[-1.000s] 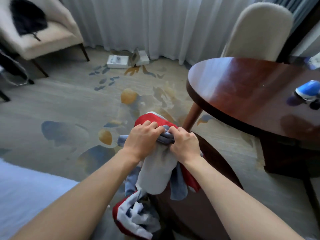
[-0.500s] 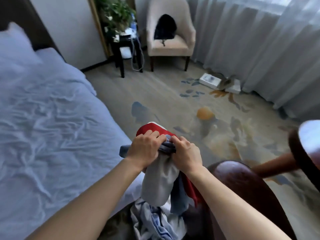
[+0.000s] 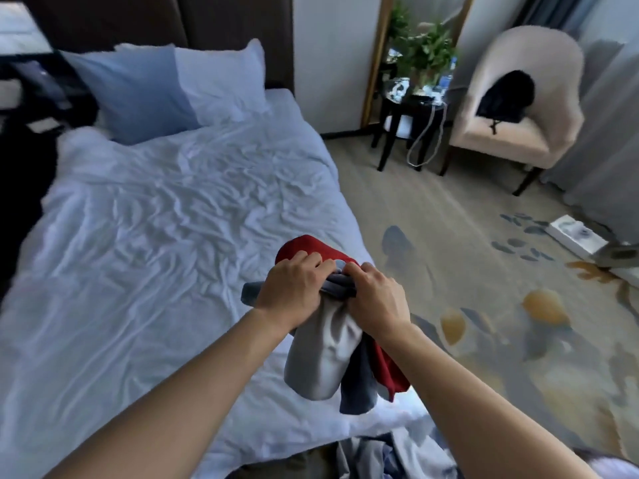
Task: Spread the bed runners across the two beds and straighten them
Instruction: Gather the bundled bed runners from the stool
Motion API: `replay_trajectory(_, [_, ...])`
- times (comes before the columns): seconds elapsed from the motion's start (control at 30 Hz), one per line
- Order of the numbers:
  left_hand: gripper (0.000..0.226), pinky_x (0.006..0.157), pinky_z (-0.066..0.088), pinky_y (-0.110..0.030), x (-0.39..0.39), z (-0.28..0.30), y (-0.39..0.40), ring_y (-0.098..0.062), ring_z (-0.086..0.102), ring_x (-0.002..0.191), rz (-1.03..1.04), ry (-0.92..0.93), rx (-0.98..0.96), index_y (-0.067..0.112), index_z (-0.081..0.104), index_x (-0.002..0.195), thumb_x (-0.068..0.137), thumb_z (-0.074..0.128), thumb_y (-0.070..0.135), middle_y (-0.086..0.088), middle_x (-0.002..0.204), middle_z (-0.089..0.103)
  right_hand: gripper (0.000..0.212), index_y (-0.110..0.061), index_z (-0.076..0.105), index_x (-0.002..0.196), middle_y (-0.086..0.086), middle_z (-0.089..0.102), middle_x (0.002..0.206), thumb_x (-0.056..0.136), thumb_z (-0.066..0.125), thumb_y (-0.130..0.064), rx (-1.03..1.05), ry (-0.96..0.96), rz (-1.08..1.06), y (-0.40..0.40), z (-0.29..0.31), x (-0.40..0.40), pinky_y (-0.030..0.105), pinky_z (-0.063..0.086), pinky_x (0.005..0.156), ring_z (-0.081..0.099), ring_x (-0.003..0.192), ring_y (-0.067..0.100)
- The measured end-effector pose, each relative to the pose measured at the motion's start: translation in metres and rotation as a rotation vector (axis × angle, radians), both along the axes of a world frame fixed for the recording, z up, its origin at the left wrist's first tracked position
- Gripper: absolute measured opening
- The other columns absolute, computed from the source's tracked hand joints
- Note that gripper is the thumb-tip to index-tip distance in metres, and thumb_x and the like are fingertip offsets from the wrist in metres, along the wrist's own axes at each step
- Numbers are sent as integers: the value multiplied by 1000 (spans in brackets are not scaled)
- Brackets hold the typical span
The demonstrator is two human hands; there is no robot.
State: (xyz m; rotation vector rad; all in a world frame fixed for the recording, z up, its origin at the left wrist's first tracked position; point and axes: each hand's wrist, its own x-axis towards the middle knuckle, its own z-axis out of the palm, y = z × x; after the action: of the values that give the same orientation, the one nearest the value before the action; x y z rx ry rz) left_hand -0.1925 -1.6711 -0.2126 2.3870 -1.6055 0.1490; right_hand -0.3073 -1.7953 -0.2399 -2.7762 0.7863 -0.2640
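Both hands, the left hand (image 3: 290,288) and the right hand (image 3: 375,299), clench curled fingers (image 3: 318,266) on the bunched bed runner (image 3: 323,357), which hangs down at 6 o'clock; the bed (image 3: 145,243) lies toward 10 o'clock, nearer the left.

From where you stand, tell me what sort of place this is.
Probably a hotel room: a made-up bed with pillows, an armchair by curtains, and patterned carpet.

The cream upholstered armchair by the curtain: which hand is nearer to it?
Right. The right hand is on the armchair's side; the left hand is beside it, toward the bed.
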Motion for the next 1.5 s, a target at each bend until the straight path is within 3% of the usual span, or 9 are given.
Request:
replay_trajectory(0.3, [45, 51, 46, -36, 112, -7, 106, -24, 58, 74, 306, 19, 24, 18, 66, 107, 65, 71, 0, -1, 79, 59, 42, -19, 56, 120, 6, 58, 102, 79, 55, -13, 21, 39, 350, 75, -11, 159, 38, 47, 60, 62, 79, 36])
replay_trajectory(0.47, [40, 50, 45, -34, 153, -15, 125, -22, 58, 74, 409, -4, 60, 18, 68, 102, 65, 72, 3, 1, 79, 59, 44, -20, 56, 123, 7, 60, 101, 80, 56, -12, 28, 38, 483, 88, -27, 217, 32, 37, 55, 64, 75, 34])
replay_trajectory(0.67, [40, 46, 47, -34, 187, -55, 126, -23, 57, 68, 461, 12, 70, 16, 70, 98, 62, 74, -1, -1, 76, 59, 43, -21, 54, 125, 7, 58, 105, 83, 54, -14, 26, 87, 534, 89, -60, 257, 35, 40, 57, 63, 80, 35])
replay_trajectory(0.9, [47, 44, 46, -29, 221, -149, 118, -20, 59, 64, 406, 111, 178, 16, 72, 98, 55, 78, -4, 0, 76, 59, 36, -23, 49, 126, 1, 55, 103, 91, 50, -18, 44, 208, 474, 92, -156, 276, 31, 34, 54, 61, 82, 21])
replay_trajectory(1.0, [41, 50, 44, -30, 222, -199, 120, -20, 60, 72, 409, 229, 320, 18, 69, 105, 68, 71, 0, -1, 86, 59, 36, -25, 49, 128, 3, 57, 108, 93, 51, -19, 97, 257, 434, 103, -203, 269, 32, 34, 52, 62, 85, 23])
replay_trajectory(1.13, [31, 66, 42, -29, 213, -242, 133, -19, 55, 97, 392, 300, 486, 25, 55, 120, 89, 55, 17, 2, 110, 53, 35, -27, 49, 129, 2, 57, 109, 95, 48, -20, 153, 310, 400, 122, -239, 256, 33, 37, 57, 61, 95, 24])
replay_trajectory(1.3, [31, 74, 50, -35, 210, -232, 121, -19, 54, 103, 319, 320, 481, 24, 56, 114, 88, 61, 39, 4, 114, 52, 19, -16, 55, 106, 4, 58, 95, 87, 53, -22, 180, 314, 313, 115, -223, 248, 32, 35, 61, 60, 87, 25])
replay_trajectory(1.4, [36, 75, 47, -30, 211, -211, 90, -16, 53, 105, 217, 303, 414, 25, 54, 122, 89, 62, 39, 5, 117, 52, 28, -16, 53, 116, 5, 60, 106, 88, 51, -19, 150, 293, 218, 88, -197, 236, 32, 43, 65, 60, 96, 24])
replay_trajectory(1.5, [42, 83, 48, -31, 198, -189, 46, -17, 52, 112, 105, 291, 368, 24, 51, 128, 90, 61, 40, 4, 125, 52, 43, -20, 48, 132, 2, 58, 118, 90, 51, -19, 117, 274, 102, 55, -168, 206, 30, 38, 67, 59, 104, 24])
